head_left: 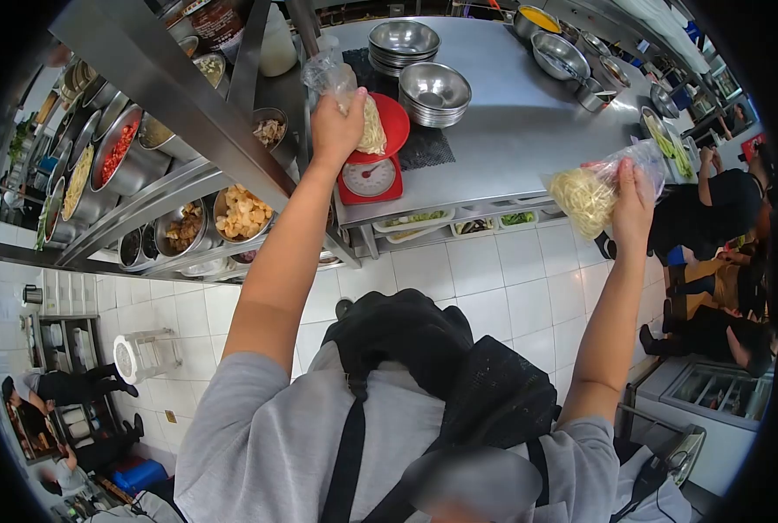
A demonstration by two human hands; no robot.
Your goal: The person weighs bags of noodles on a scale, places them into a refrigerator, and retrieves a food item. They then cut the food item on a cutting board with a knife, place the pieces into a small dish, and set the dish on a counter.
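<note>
My left hand (pixel 338 129) is closed on the gathered neck of a clear plastic bag (pixel 370 129) of pale noodles. That bag lies against the round red pan (pixel 394 125) of a kitchen scale (pixel 370 179), whose white dial faces me. Over on the right, my right hand (pixel 633 202) grips a second clear bag of noodles (pixel 584 199) by its upper part, held out beyond the front edge of the steel counter (pixel 511 152). Stacked metal bowls (pixel 434 91) stand beside the scale on a dark mat (pixel 428 146).
At left, a steel rack (pixel 180 96) holds containers of food, among them chopped red pieces (pixel 120 150). More bowls (pixel 560 56) sit at the counter's far right. Trays (pixel 415 220) lie under the counter. A white stool (pixel 140 356) stands lower left. Several people are at both sides.
</note>
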